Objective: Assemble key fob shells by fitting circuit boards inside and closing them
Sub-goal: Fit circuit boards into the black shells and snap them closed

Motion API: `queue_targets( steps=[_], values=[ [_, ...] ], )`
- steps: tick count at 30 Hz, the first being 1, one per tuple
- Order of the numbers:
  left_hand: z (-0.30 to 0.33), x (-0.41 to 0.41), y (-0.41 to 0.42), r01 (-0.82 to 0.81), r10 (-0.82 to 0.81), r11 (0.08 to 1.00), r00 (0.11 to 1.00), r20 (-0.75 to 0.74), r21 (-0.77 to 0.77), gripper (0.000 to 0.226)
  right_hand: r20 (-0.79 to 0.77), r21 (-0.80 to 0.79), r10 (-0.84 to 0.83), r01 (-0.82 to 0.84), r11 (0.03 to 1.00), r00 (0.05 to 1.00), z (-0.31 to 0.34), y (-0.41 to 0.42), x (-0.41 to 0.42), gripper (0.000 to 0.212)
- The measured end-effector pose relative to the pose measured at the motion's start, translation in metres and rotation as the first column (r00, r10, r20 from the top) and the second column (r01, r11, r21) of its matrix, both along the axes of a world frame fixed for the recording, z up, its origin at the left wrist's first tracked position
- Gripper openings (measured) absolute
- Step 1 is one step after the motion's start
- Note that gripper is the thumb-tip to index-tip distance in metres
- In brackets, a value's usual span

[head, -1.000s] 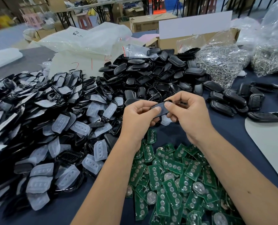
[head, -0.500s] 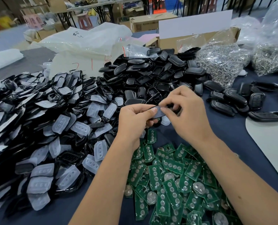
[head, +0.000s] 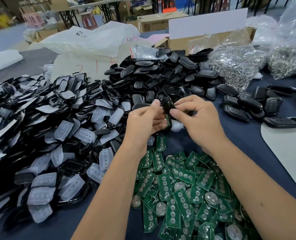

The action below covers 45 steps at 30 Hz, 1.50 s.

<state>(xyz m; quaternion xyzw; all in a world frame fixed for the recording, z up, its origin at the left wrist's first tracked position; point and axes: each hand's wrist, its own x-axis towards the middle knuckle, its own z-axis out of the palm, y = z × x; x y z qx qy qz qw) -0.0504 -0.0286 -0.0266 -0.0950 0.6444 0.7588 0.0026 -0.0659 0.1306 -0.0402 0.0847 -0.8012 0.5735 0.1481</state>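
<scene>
Both hands meet above the table's middle. My left hand [head: 144, 121] cups a shell half with a green circuit board [head: 168, 120] showing in it. My right hand [head: 198, 118] pinches a black shell half [head: 167, 105] by thumb and fingers, tilted upright over the left hand's piece; it is motion-blurred. Below my wrists lies a heap of green circuit boards [head: 183, 193] with coin cells. Black shell backs [head: 161, 75] are piled behind the hands. Black frames with translucent button pads [head: 48, 135] cover the left.
Several closed black fobs [head: 247, 104] lie at the right on the dark blue cloth [head: 247, 146]. Clear bags of metal rings [head: 237, 64] and a cardboard box [head: 206, 40] stand behind. A white board [head: 289, 144] edges in at right. White plastic bags [head: 91, 40] lie behind.
The flat grey piece held between both hands is gone from view; my right hand now holds a black shell half raised over the left hand, where a green board shows.
</scene>
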Motion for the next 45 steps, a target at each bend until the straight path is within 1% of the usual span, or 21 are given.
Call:
queue_targets(
  steps=[1, 2, 3, 5, 9, 12, 16, 21, 23, 25, 27, 28, 29, 31, 32, 35, 36, 38, 41, 42, 45],
  values=[
    [-0.002, 0.001, 0.003, 0.013, -0.015, 0.999, 0.999, -0.042, -0.045, 0.018, 0.108, -0.197, 0.032, -0.01, 0.98, 0.994, 0.001, 0.0, 0.0, 0.014],
    [-0.003, 0.002, 0.005, 0.019, -0.025, 0.997, 0.997, -0.079, -0.075, 0.011, 0.193, -0.355, 0.089, -0.015, 0.935, 0.977, 0.003, 0.001, 0.0, 0.016],
    [-0.004, 0.004, 0.006, 0.018, -0.027, 0.996, 0.994, -0.106, -0.083, 0.012, 0.251, -0.463, 0.161, -0.028, 0.886, 0.955, 0.005, 0.002, 0.001, 0.016],
    [-0.004, 0.005, 0.007, 0.029, -0.035, 0.998, 0.991, -0.132, -0.047, 0.013, 0.309, -0.559, 0.272, -0.057, 0.827, 0.911, 0.009, 0.003, 0.003, 0.014],
    [-0.001, 0.005, 0.003, 0.058, -0.054, 0.998, 0.993, -0.108, 0.029, 0.007, 0.321, -0.642, 0.355, -0.074, 0.764, 0.878, 0.01, 0.004, 0.004, 0.016],
    [-0.002, 0.004, 0.002, 0.063, -0.066, 0.998, 0.993, -0.094, -0.028, 0.008, 0.318, -0.667, 0.385, -0.084, 0.74, 0.866, 0.009, 0.004, 0.004, 0.021],
    [-0.005, 0.001, 0.002, 0.088, -0.1, 0.988, 0.991, -0.088, -0.13, 0.01, 0.274, -0.698, 0.37, -0.081, 0.712, 0.888, 0.007, 0.003, 0.006, 0.025],
    [-0.006, -0.001, 0.001, 0.146, -0.171, 0.961, 0.981, -0.091, -0.235, 0.014, 0.253, -0.771, 0.376, -0.05, 0.635, 0.891, 0.006, 0.004, 0.003, 0.032],
    [-0.005, 0.0, 0.0, 0.163, -0.192, 0.955, 0.976, -0.1, -0.249, 0.015, 0.243, -0.787, 0.387, -0.052, 0.614, 0.889, 0.006, 0.004, 0.001, 0.039],
    [-0.002, 0.001, 0.001, 0.155, -0.182, 0.964, 0.977, -0.11, -0.218, 0.014, 0.231, -0.797, 0.386, -0.054, 0.602, 0.893, 0.005, 0.006, 0.0, 0.039],
    [-0.001, 0.001, 0.002, 0.117, -0.152, 0.964, 0.98, -0.132, -0.241, 0.013, 0.228, -0.777, 0.359, -0.053, 0.627, 0.905, 0.005, 0.006, 0.0, 0.036],
    [-0.001, 0.001, 0.003, 0.076, -0.134, 0.943, 0.978, -0.16, -0.325, 0.012, 0.228, -0.751, 0.329, -0.05, 0.658, 0.916, 0.004, 0.005, 0.001, 0.033],
    [-0.001, 0.0, 0.005, 0.02, -0.125, 0.893, 0.971, -0.205, -0.45, 0.012, 0.225, -0.716, 0.288, -0.043, 0.697, 0.931, 0.003, 0.003, 0.001, 0.027],
    [-0.002, 0.002, 0.008, -0.105, -0.153, 0.725, 0.939, -0.308, -0.681, 0.012, 0.222, -0.649, 0.198, -0.007, 0.761, 0.955, 0.001, -0.002, 0.003, 0.014],
    [-0.003, 0.003, 0.011, -0.16, -0.186, 0.643, 0.916, -0.355, -0.749, 0.01, 0.231, -0.625, 0.153, 0.026, 0.78, 0.961, 0.001, -0.004, 0.003, 0.011],
    [-0.006, 0.005, 0.02, -0.318, -0.291, 0.446, 0.833, -0.472, -0.836, 0.009, 0.283, -0.569, 0.039, 0.135, 0.811, 0.958, -0.002, -0.006, 0.002, 0.02],
    [-0.007, 0.005, 0.021, -0.345, -0.307, 0.408, 0.82, -0.483, -0.845, 0.01, 0.298, -0.566, 0.035, 0.147, 0.811, 0.954, -0.002, -0.006, 0.002, 0.019],
    [-0.007, 0.004, 0.022, -0.354, -0.335, 0.379, 0.809, -0.484, -0.855, 0.011, 0.321, -0.579, 0.069, 0.138, 0.804, 0.945, -0.002, -0.006, 0.001, 0.01],
    [-0.009, 0.003, 0.018, -0.334, -0.32, 0.413, 0.818, -0.479, -0.847, 0.004, 0.318, -0.634, 0.101, 0.132, 0.762, 0.943, 0.001, -0.004, 0.0, 0.003],
    [-0.009, 0.003, 0.016, -0.339, -0.287, 0.402, 0.835, -0.469, -0.851, 0.012, 0.305, -0.666, 0.103, 0.135, 0.734, 0.947, 0.003, -0.001, -0.002, 0.003],
    [-0.014, 0.003, 0.007, -0.307, -0.209, 0.248, 0.909, -0.36, -0.919, 0.037, 0.259, -0.722, 0.092, 0.129, 0.68, 0.962, 0.005, 0.006, -0.006, 0.007]
  ],
)
